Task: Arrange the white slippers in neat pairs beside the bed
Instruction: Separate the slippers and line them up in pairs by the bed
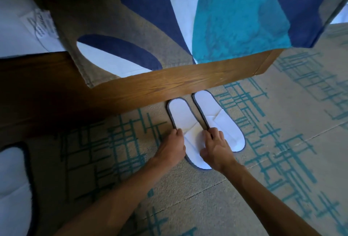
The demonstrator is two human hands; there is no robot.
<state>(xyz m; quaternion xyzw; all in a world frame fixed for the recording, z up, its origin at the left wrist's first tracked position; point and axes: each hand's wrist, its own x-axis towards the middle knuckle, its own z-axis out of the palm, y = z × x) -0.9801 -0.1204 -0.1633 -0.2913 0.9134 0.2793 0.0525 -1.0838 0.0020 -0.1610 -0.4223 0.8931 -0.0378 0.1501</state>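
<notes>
Two white slippers with dark edging lie side by side on the carpet, heels against the wooden bed frame. The left slipper and the right slipper are nearly parallel with a narrow gap between them. My left hand grips the outer edge of the left slipper with curled fingers. My right hand pinches the inner edge of the right slipper, fingers curled over its rim. The hands cover part of the left slipper's toe end.
A patterned bedspread in blue, teal, white and beige hangs over the bed. The beige carpet with teal line patterns spreads right and front. A dark wooden unit stands at left, with a white, dark-edged object at the lower left.
</notes>
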